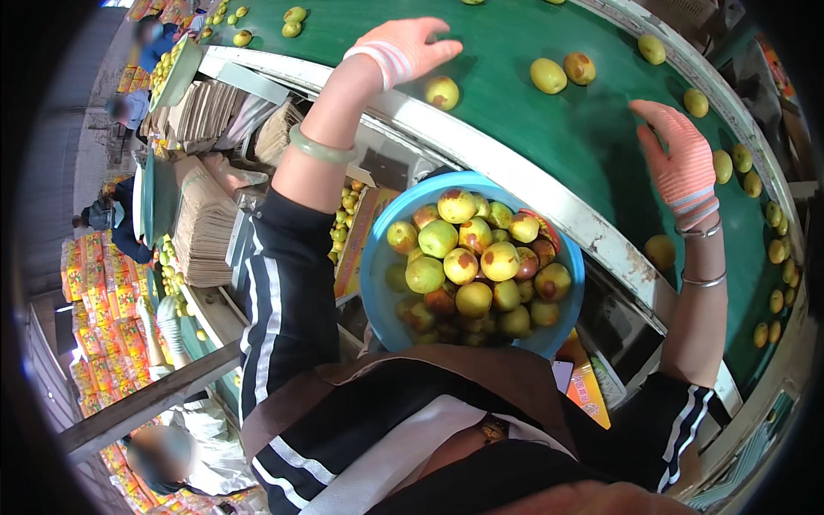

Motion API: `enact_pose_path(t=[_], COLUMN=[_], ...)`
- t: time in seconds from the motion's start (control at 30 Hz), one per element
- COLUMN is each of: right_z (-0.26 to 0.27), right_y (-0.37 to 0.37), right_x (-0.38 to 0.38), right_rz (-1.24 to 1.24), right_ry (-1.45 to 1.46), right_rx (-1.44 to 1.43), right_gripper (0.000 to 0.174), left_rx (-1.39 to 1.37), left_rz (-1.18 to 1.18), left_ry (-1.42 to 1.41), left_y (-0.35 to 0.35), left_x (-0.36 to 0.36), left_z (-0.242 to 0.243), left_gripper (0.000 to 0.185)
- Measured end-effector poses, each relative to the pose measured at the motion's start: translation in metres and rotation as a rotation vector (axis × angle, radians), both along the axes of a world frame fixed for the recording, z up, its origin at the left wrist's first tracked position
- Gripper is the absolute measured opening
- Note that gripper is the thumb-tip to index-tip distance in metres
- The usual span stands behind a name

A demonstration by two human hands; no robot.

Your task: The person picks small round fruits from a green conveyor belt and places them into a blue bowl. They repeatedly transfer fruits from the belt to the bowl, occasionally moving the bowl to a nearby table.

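Both my hands wear pink striped knit gloves. Over the near edge of a green conveyor belt [547,135], my left hand [409,48] has thumb and fingers apart with nothing between them. A jujube fruit [442,93] lies on the belt just below it. My right hand [676,148] hovers over the belt at the right, thumb spread from the fingers, holding nothing that I can see. Two yellow-green jujubes [547,76] lie between the hands. Against my apron, a light blue plastic basin [376,283] holds a heap of jujubes [473,261], some green, some blotched brown.
A white metal rail [515,174] edges the belt. Several jujubes [722,166] line its far side. Stacks of brown paper [203,219] and a carton of jujubes [351,238] stand to the left. Several people work beyond, near piled red-and-yellow packages [106,309]. A grey beam [151,402] crosses lower left.
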State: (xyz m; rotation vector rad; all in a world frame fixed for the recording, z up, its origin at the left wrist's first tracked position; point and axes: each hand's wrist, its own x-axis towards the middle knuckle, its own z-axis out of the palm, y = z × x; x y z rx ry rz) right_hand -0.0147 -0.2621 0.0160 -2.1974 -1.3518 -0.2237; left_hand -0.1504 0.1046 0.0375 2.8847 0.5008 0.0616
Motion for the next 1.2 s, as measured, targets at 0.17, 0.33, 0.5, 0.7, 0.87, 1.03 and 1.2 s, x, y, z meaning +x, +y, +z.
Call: enact_pose_path(t=[0.17, 0.33, 0.5, 0.7, 0.87, 1.03, 1.2], right_z=[0.001, 0.001, 0.002, 0.004, 0.0, 0.004, 0.006], right_y=[0.015, 0.018, 0.016, 0.024, 0.024, 0.012, 0.013], right_x=[-0.026, -0.042, -0.053, -0.052, -0.05, -0.054, -0.056], right_rz=[0.191, 0.249, 0.231, 0.276, 0.26, 0.239, 0.247], right_ry=[-0.069, -0.094, -0.116, -0.056, -0.22, -0.125, -0.112], right_rx=[-0.109, -0.264, -0.349, -0.366, -0.312, -0.33, -0.344], right_gripper=[0.032, 0.026, 0.034, 0.041, 0.022, 0.024, 0.024], left_rx=[0.089, -0.163, 0.127, 0.106, -0.341, -1.237, -1.139], left_rz=[-0.122, 0.03, -0.241, -0.077, -0.239, -0.232, -0.423], left_ry=[-0.247, -0.213, 0.001, 0.488, -0.037, -0.242, -0.378], left_y=[0.051, 0.022, 0.032, 0.028, 0.017, -0.057, -0.075], left_x=[0.065, 0.096, 0.053, -0.024, -0.029, -0.046, -0.059], left_z=[-0.028, -0.011, 0.014, 0.016, -0.002, 0.016, 0.012], left_gripper=[0.062, 0.05, 0.048, 0.058, 0.056, 0.066, 0.059])
